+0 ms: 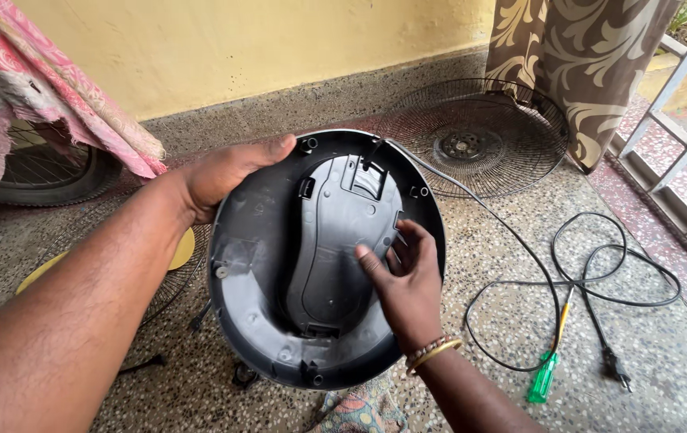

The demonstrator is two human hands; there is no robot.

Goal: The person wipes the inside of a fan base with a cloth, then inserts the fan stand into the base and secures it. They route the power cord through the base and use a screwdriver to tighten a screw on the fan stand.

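Head view: left hand (pixel 223 172) gripping rim of grey plastic housing (pixel 263 240), right hand (pixel 403 277) pressing spread fingers on inner plate (pixel 339 232), hiding its edge; underside unseen, wire fan guard (pixel 480 144) partly curtained

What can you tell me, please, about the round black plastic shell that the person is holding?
The black plastic shell is a rounded, dish-like housing, held tilted with its hollow inside facing the camera. It looks like moulded plastic, dusty, with screw posts round the rim and a raised, elongated inner panel at its middle. The left hand grips its upper left rim; the right hand presses its fingers on the inner panel. A black cord leaves its top edge and trails over the speckled floor.
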